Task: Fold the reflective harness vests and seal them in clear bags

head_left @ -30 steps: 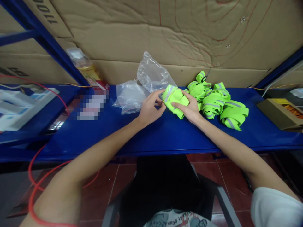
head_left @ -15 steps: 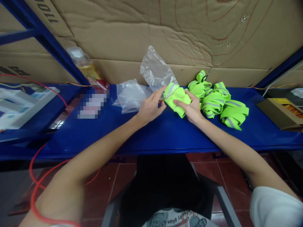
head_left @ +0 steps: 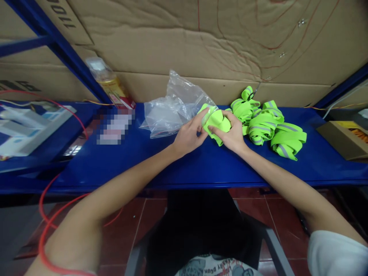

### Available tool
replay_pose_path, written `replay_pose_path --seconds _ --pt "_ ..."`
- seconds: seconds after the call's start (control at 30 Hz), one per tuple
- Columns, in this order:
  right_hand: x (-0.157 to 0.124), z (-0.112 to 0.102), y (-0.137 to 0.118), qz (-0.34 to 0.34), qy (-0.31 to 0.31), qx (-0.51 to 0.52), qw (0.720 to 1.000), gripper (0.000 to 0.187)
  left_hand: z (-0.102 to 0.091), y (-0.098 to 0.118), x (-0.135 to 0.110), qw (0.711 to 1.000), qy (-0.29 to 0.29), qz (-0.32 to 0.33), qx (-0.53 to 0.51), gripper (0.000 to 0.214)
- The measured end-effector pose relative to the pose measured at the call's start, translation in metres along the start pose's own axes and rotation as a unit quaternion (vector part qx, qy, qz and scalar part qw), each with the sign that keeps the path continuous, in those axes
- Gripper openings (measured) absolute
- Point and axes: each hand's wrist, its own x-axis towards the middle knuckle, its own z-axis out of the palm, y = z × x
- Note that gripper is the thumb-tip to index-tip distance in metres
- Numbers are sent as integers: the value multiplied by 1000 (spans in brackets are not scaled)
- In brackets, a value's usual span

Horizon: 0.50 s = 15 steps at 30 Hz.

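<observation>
Bundle of folded, lime-green, grey-striped fabric [head_left: 219, 122] is clamped by the right hand [head_left: 234, 135] over the blue tabletop [head_left: 198, 166], its long axis pointed far-left toward the clear plastic bag [head_left: 186, 92], left hand [head_left: 187, 137] closure undeterminable.

- One camera, worn on the person's head, gives the only view.
- It looks forward and steeply down across the blue table [head_left: 161, 165], taking in the lap [head_left: 198, 230] at 6 o'clock and the cardboard backing [head_left: 138, 46] at 12.
- It sits close: the left arm [head_left: 120, 188] enters from 8 o'clock, the right arm [head_left: 281, 178] from 4.
- Framing is wide, reaching blue posts at 10 o'clock [head_left: 57, 46] and between 2 and 3.
- Both hands [head_left: 234, 134] fall near the dial's centre.
</observation>
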Motion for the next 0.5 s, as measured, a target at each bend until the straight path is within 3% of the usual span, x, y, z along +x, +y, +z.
replay_pose_path --seconds 0.13,0.27,0.37,0.5 --pt "-4 0 3 -37 -25 -21 999 57 -2 -4 3 998 38 10 48 63" --pt "-8 -1 8 -40 -56 -24 997 69 -7 -14 8 990 65 70 104 44" --pt "-10 -3 10 -50 -73 -59 994 53 -12 -20 11 980 89 122 128 27" --pt "-12 -7 16 -124 -106 -114 980 39 -15 -21 12 976 86 142 140 9"
